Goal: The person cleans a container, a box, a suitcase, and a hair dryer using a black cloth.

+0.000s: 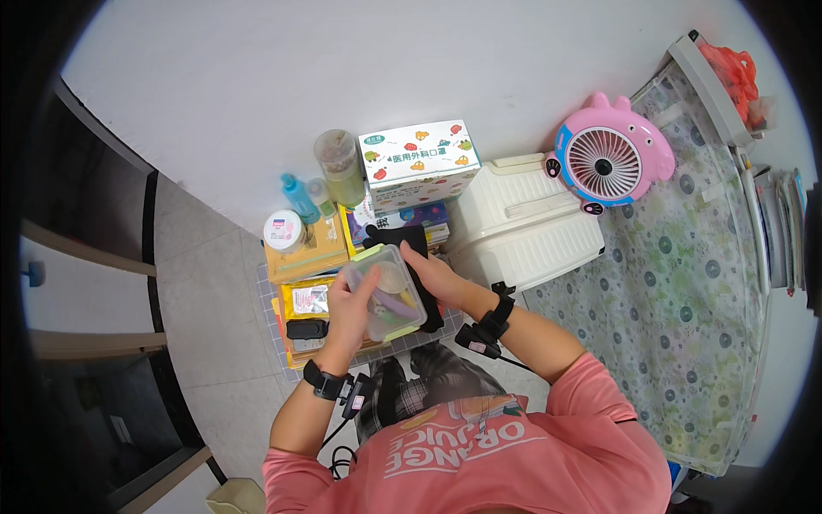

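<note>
Container, green-clipped | long axis fore-aft | left hand pinches left edge, thumb atop | right hand by right edge, grip unclear

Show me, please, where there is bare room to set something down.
Free: the near half of the bin, below its handle; the cloth, right of the bin, below the fan; the floor, left of the table. Crowded: the table, holding jar, bottles, box and books, beneath the container.

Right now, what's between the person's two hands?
In the head view, a clear container lies between the left hand and right hand, partly covering a black item.
</note>
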`<state>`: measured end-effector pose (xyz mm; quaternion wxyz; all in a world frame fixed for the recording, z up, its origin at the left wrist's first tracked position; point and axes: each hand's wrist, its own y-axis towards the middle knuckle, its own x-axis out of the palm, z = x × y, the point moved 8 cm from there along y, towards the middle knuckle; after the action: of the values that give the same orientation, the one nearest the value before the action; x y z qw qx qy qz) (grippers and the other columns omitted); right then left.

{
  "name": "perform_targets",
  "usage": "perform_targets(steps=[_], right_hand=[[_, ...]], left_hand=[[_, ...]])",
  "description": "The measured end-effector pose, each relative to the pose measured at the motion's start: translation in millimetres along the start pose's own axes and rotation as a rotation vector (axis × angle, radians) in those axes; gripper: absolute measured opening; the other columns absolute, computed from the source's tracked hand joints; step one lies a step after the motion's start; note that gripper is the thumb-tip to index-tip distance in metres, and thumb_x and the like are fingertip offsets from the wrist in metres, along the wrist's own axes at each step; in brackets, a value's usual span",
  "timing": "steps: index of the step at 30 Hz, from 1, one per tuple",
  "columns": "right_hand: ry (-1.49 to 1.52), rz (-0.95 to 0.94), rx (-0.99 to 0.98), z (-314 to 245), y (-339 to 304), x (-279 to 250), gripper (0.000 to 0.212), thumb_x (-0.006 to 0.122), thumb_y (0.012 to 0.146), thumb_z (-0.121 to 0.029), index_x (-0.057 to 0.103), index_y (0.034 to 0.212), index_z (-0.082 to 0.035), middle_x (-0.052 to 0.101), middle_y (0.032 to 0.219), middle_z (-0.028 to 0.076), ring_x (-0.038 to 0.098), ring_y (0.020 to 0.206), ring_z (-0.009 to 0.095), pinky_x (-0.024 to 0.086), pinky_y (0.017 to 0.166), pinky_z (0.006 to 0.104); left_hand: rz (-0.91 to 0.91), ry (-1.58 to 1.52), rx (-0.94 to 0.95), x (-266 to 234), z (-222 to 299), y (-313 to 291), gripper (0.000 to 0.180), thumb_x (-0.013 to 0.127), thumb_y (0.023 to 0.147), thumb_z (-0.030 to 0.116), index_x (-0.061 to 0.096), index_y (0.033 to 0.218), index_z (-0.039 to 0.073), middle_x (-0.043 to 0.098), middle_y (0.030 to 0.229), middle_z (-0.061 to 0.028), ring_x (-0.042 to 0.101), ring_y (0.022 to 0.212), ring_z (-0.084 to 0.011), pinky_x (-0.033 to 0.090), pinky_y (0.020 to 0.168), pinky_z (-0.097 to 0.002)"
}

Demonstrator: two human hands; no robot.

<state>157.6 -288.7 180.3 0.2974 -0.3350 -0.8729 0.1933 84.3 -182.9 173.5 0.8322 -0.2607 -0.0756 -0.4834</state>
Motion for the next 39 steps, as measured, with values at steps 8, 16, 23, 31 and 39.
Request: perform_targets(steps=[8, 16, 23, 31, 39], right_hand=[[0.226, 0.045, 0.036, 19, -5, -18, 0.054, 0.038, 0.093, -0.049, 0.047, 0.125, -0.006, 0.055, 0.120, 0.006, 0.055, 0.105, 0.016, 0.045, 0.089, 0.0310], [0.413, 0.094, -0.011, 34, 4, -20, 0.056, 0.035, 0.093, -0.051, 0.047, 0.125, -0.006, 0.053, 0.123, 0.007, 0.053, 0.107, 0.019, 0.042, 0.093, 0.0335], [0.499, -0.129, 0.101, 30, -2, -7, 0.060, 0.036, 0.092, -0.054, 0.048, 0.124, -0.006, 0.056, 0.119, 0.008, 0.055, 0.105, 0.020, 0.042, 0.092, 0.0343], [0.535, -0.135, 0.168, 62, 8, -4, 0.055, 0.036, 0.093, -0.051, 0.047, 0.126, -0.008, 0.056, 0.120, 0.009, 0.055, 0.106, 0.022, 0.043, 0.092, 0.0374], [0.415, 0.056, 0.093, 59, 1, -30, 0.047, 0.044, 0.094, -0.038, 0.047, 0.125, -0.002, 0.057, 0.118, 0.008, 0.056, 0.105, 0.019, 0.042, 0.094, 0.0330]], left_hand=[[0.014, 0.017, -0.013, -5, -8, 3, 0.033, 0.060, 0.087, 0.016, 0.052, 0.115, 0.000, 0.062, 0.099, -0.0057, 0.058, 0.085, -0.0096, 0.047, 0.074, -0.0233], [-0.015, 0.591, 0.315, 18, 10, -13, 0.092, 0.079, 0.068, 0.023, 0.020, 0.134, -0.006, 0.050, 0.116, -0.0202, 0.055, 0.101, -0.0225, 0.047, 0.083, -0.0319], [-0.145, 0.653, 0.162, 36, 17, -33, 0.090, 0.077, 0.066, 0.018, 0.018, 0.131, -0.004, 0.044, 0.119, -0.0171, 0.047, 0.110, -0.0235, 0.042, 0.091, -0.0336], [0.049, 0.554, 0.149, 9, 5, -14, 0.080, 0.076, 0.067, 0.019, 0.029, 0.127, -0.005, 0.052, 0.112, -0.0172, 0.053, 0.103, -0.0230, 0.044, 0.086, -0.0325], [0.296, 0.664, 0.140, -33, -1, 32, 0.086, 0.078, 0.063, 0.030, 0.029, 0.122, -0.008, 0.053, 0.112, -0.0219, 0.055, 0.101, -0.0281, 0.043, 0.087, -0.0350]])
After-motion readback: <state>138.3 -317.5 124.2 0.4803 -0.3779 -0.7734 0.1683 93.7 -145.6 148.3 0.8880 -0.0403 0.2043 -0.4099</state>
